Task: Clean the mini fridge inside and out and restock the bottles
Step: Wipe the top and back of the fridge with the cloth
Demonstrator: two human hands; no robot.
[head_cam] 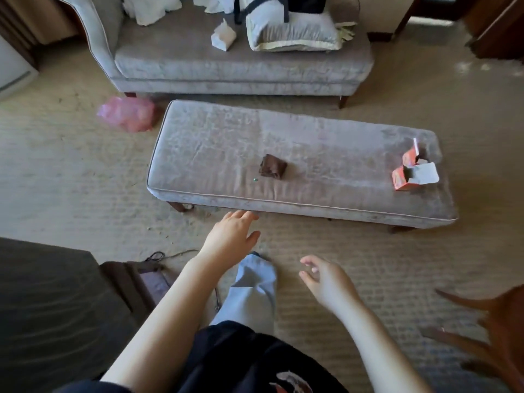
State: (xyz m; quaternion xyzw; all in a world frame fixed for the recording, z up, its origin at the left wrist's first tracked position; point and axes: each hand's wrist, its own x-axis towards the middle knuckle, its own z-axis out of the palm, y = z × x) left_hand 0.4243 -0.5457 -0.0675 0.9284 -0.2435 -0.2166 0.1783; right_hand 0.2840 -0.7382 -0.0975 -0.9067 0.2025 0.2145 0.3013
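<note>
The left hand (230,235) is stretched forward, fingers straight, holding nothing. The right hand (326,282) hangs beside it, loosely curled and empty. Just beyond the left fingertips is a grey bench (215,143) bearing a brown folded cloth (272,166), with 2 orange cartons (399,181) far right. I cannot tell where the mini fridge is.

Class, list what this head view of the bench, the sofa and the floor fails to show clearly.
Head view:
- Brown bundle on the bench: too small to identify.
- Orange cartons: print too small to read.
- Dark bag on the sofa: cut by top edge.
- White unit: cut by left edge.
- Wooden furniture: blurred, cut by right edge.
</note>
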